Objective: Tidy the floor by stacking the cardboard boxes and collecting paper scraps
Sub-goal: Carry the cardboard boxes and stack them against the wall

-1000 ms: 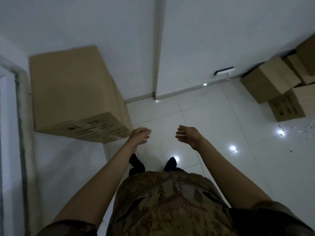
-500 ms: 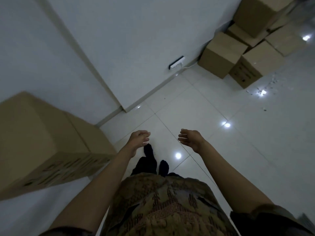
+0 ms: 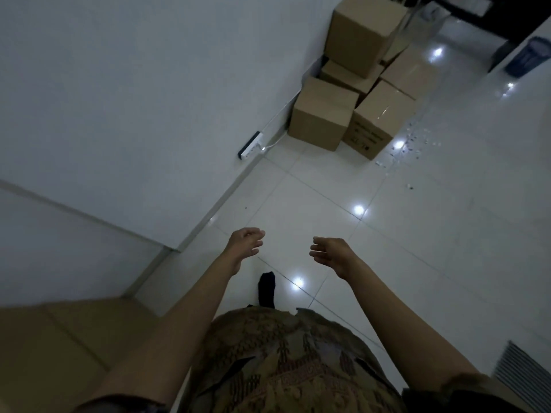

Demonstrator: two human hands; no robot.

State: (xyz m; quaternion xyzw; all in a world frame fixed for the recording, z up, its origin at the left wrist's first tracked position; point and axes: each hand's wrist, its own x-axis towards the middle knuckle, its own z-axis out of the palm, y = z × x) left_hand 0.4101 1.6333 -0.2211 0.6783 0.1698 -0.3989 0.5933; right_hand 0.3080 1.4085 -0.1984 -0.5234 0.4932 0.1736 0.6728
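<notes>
Both hands, left (image 3: pixel 246 244) and right (image 3: pixel 329 251), hang empty with loosely curled fingers. Boxes (image 3: pixel 354 93) sit jumbled far right by the wall, scraps (image 3: pixel 417 141) beside them uncollected; one box (image 3: pixel 59 347) near left.

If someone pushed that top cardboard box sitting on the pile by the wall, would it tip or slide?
The top box sits tilted on the boxes under it, so a push would probably tip it off rather than slide it. Its sides look flat and undented, so it is likely stiff. Its weight cannot be judged from here.
</notes>
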